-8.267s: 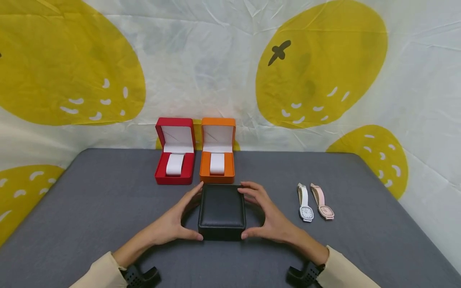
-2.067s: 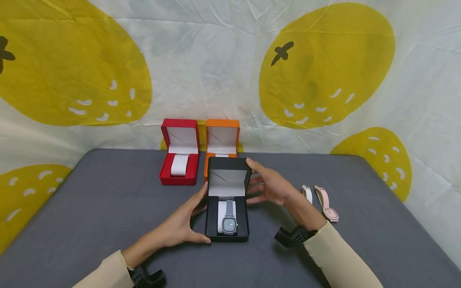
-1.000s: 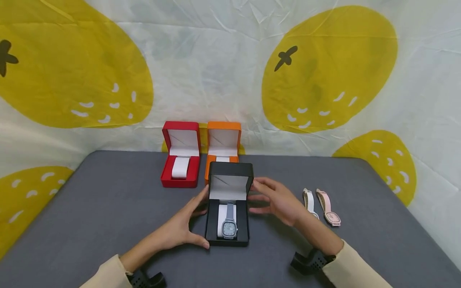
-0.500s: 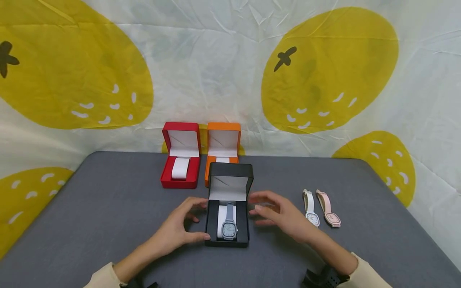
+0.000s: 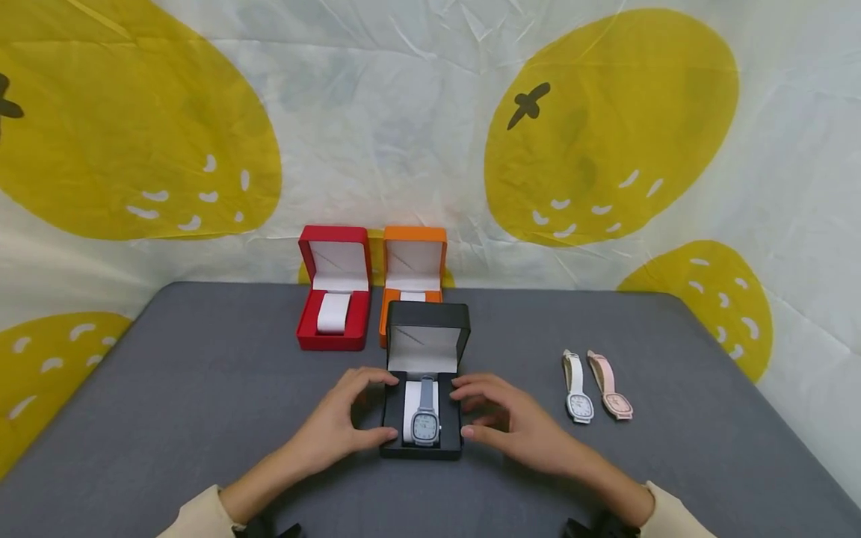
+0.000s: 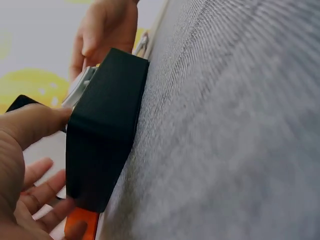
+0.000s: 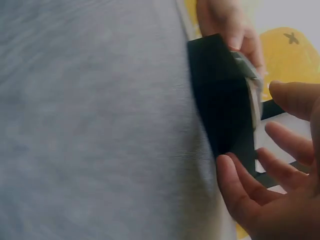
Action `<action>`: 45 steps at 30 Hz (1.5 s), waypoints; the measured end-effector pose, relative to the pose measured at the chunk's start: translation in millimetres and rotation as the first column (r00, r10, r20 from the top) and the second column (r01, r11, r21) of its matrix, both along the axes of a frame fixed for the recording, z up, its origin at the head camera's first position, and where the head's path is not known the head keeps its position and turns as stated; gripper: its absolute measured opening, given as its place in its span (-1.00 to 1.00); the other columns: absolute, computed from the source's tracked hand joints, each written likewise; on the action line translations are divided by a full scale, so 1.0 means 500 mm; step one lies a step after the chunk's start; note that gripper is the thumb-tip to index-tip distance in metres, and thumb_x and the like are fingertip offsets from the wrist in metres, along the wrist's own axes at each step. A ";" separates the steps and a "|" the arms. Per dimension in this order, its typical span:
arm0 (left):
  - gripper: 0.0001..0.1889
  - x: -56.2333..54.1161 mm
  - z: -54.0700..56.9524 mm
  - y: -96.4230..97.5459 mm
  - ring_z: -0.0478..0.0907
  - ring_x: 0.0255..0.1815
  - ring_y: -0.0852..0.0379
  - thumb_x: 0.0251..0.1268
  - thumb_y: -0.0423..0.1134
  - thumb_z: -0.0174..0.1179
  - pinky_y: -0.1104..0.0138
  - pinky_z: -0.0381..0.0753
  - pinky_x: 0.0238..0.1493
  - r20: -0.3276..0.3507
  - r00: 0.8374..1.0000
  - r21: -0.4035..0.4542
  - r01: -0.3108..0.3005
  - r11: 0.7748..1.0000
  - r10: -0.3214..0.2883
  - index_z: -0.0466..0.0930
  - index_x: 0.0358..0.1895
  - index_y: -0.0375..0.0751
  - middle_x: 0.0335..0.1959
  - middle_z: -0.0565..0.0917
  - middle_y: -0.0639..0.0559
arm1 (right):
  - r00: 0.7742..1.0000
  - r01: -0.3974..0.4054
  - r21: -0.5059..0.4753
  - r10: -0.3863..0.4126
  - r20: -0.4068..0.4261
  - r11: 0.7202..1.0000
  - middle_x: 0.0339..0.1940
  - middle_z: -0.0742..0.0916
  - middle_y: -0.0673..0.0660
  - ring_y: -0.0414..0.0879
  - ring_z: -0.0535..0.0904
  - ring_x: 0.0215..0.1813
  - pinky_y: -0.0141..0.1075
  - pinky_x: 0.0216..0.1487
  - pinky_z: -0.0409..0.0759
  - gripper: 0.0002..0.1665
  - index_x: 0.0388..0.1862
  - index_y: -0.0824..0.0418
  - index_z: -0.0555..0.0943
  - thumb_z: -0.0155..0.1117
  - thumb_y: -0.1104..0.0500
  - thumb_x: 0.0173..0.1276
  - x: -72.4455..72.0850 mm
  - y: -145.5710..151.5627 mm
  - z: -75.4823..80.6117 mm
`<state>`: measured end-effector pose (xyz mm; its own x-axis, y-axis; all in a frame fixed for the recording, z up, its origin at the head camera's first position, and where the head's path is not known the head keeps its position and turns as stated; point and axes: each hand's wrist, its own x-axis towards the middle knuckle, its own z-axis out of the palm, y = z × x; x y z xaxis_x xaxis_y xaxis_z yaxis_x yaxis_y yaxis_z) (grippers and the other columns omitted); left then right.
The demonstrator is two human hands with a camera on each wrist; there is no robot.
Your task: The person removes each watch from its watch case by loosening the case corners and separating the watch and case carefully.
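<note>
A black watch box (image 5: 454,418) stands with its lid raised in the middle of the table. Inside it, a watch with a blue-grey strap (image 5: 425,426) is wrapped round a white cushion (image 5: 408,411). At the box's left side is my left hand (image 5: 329,422), its thumb and index fingertips at the rim and the other fingers spread in the left wrist view. My right hand (image 5: 521,426) is at the opposite side, fingers loosely bent, fingertips by the rim. The right wrist view shows its thumb (image 7: 295,100) held off the box.
Behind stand an open red watch box (image 5: 332,340) and an open orange watch box (image 5: 415,234), the latter partly hidden by the black lid. To the right lie a white watch (image 5: 579,406) and a pink watch (image 5: 616,404) on the grey table (image 5: 202,373).
The black box, closed at first, now has its lid up, showing the watch. My right hand has come down from the lid to the box's lower right side; my left fingers moved onto the rim.
</note>
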<state>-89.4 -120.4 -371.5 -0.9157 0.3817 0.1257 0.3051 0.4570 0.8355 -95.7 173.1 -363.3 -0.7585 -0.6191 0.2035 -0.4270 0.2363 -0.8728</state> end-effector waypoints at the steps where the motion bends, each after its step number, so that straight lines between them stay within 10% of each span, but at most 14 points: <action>1: -0.39 -0.001 0.001 0.002 0.32 0.12 0.09 -0.05 -0.15 0.48 0.09 0.47 0.08 0.006 1.000 -0.007 -0.002 1.000 0.002 0.46 0.15 0.16 0.12 0.44 0.21 | 1.000 -0.004 -0.001 0.004 -0.012 1.000 0.29 0.44 0.15 0.06 0.56 0.07 -0.13 -0.05 0.61 -0.54 0.18 0.16 0.50 0.32 0.15 0.31 0.000 -0.002 -0.003; 17: -0.36 -0.007 0.002 0.026 0.17 0.21 0.00 -0.04 -0.08 0.45 -0.24 0.16 0.05 0.044 0.999 -0.071 0.024 0.997 -0.021 0.44 0.20 0.25 0.27 0.39 0.18 | 0.996 0.071 0.065 -0.067 -0.064 0.995 0.31 0.34 0.06 -0.07 0.44 0.06 -0.25 -0.09 0.60 -0.50 0.20 0.00 0.49 0.35 0.05 0.29 0.008 -0.021 -0.027; 36: -0.38 -0.022 0.012 0.024 0.28 0.10 0.13 -0.07 -0.04 0.48 0.12 0.23 -0.12 -0.116 0.989 -0.221 0.066 0.973 -0.093 0.52 0.17 0.09 0.20 0.46 0.09 | 0.996 0.072 0.076 -0.068 -0.051 0.995 0.27 0.35 0.26 0.14 0.44 0.02 -0.17 -0.11 0.60 -0.52 0.16 0.23 0.49 0.34 0.28 0.26 0.029 -0.036 0.028; 45: -0.33 -0.031 0.025 0.031 0.29 0.08 0.10 -0.12 0.01 0.50 0.12 0.27 -0.09 -0.122 0.983 -0.301 0.096 0.949 -0.138 0.51 0.17 0.02 0.20 0.46 0.04 | 0.997 0.063 0.093 -0.059 -0.047 0.994 0.33 0.31 0.06 0.00 0.42 0.07 -0.23 -0.08 0.59 -0.49 0.23 0.00 0.46 0.33 0.09 0.31 0.009 -0.022 -0.026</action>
